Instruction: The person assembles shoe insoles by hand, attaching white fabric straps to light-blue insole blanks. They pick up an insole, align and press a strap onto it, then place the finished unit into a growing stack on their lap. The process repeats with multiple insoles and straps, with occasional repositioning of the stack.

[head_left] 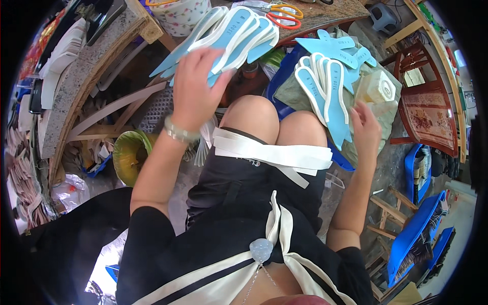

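Observation:
My left hand (195,91) reaches over a fanned pile of light-blue insoles with white edging (239,35) on the bench corner. Its thumb stands apart from the fingers, and the fingertips overlap the pile's near edge; whether they touch it I cannot tell. My right hand (367,127) hovers beside a second group of white-edged blue insoles (325,89), its fingers loosely bent and apart, with nothing visible in them. Plain blue insoles (330,48) lie just beyond that group. Across my lap rests a bundle of flat white strips (274,154).
Orange-handled scissors (284,16) and a flowered pot (180,15) stand on the bench. A translucent plastic container (376,87) sits on the cloth-covered blue tray (282,76) at right. Beyond are a wooden chair (429,96), blue trays (414,239) and a green-yellow bin (131,157).

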{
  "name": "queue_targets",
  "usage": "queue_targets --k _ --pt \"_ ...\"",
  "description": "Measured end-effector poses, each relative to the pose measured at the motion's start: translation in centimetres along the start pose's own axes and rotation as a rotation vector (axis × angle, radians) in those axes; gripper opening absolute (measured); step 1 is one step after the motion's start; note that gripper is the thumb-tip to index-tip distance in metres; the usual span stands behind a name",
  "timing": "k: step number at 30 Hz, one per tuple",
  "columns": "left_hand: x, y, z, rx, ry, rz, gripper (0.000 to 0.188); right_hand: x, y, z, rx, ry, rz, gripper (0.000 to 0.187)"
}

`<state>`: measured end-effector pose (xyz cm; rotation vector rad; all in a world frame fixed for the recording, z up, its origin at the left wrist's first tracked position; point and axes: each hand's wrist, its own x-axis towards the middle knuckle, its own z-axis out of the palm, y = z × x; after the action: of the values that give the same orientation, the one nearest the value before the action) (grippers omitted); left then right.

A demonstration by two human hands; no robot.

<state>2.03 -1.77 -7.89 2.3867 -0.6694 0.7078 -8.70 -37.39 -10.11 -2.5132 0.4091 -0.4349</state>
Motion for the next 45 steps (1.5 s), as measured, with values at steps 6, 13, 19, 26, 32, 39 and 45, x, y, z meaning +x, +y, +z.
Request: queue_targets --k 6,13,19,26,32,39,45 --pt "7.0 -3.6 6.1 0.420 -0.193 -0.101 0.064 3.3 -11.3 7.8 0.501 -0.476 -0.130 0.026" --pt "7.6 -4.5 7.2 0.213 -0.299 -0.187 0.059 4.2 -13.2 12.0 0.981 -0.527 0.127 0.046" --pt "3.4 2.7 3.2 -0.126 -0.267 -0.008 0.060 3.6 -16.2 10.5 1.497 -0.314 0.082 0.074" --pt "0.8 2.1 -0.9 -0.978 -0.772 -0.593 0.072 1.4 -12.3 7.5 1.568 -0.620 0.067 0.057" --pt "-3.9 3.5 2.1 -1.838 -0.920 -0.551 0.081 -0.1 -14.6 7.3 1.456 -0.839 -0.162 0.062" --pt "-5.7 4.3 1.8 -1.744 -0.695 -0.694 0.071 -0.5 -17.3 6.0 0.725 -0.624 -0.185 0.052" --pt "-6.6 1.0 1.0 -1.852 -0.550 -0.860 0.051 3.7 -18.8 10.5 0.913 -0.845 -0.362 0.039"
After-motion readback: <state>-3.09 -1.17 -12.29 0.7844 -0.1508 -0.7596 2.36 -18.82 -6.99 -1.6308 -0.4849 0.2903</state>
